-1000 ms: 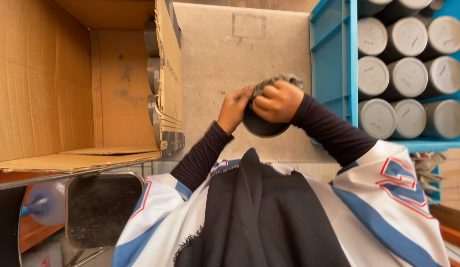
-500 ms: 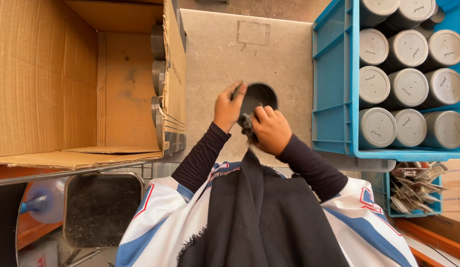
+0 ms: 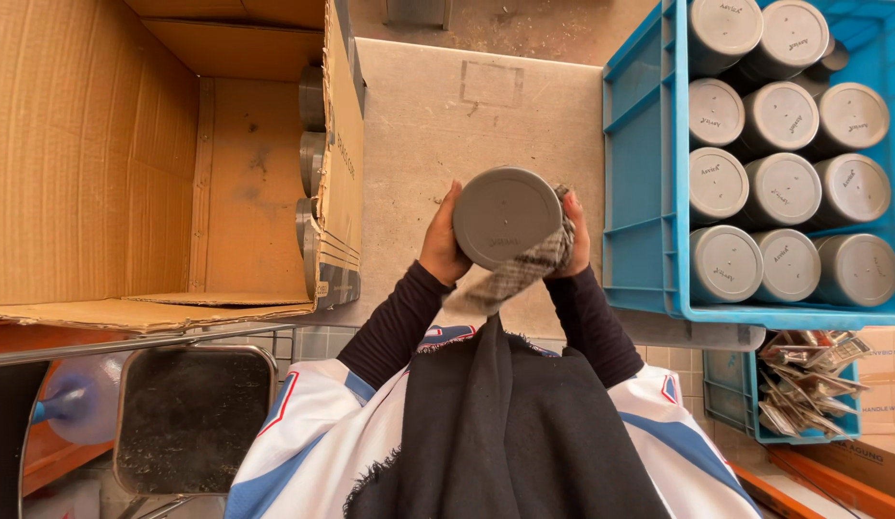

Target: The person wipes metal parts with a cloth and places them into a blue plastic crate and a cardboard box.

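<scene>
Between hands, can [image 3: 506, 215] base faces up.

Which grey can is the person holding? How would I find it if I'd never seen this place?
Find the big blue crate full of grey cans on the right, then look left over the concrete floor. There the left hand and right hand hold one grey can. It alone is outside any box, with a checked cloth against it.
</scene>
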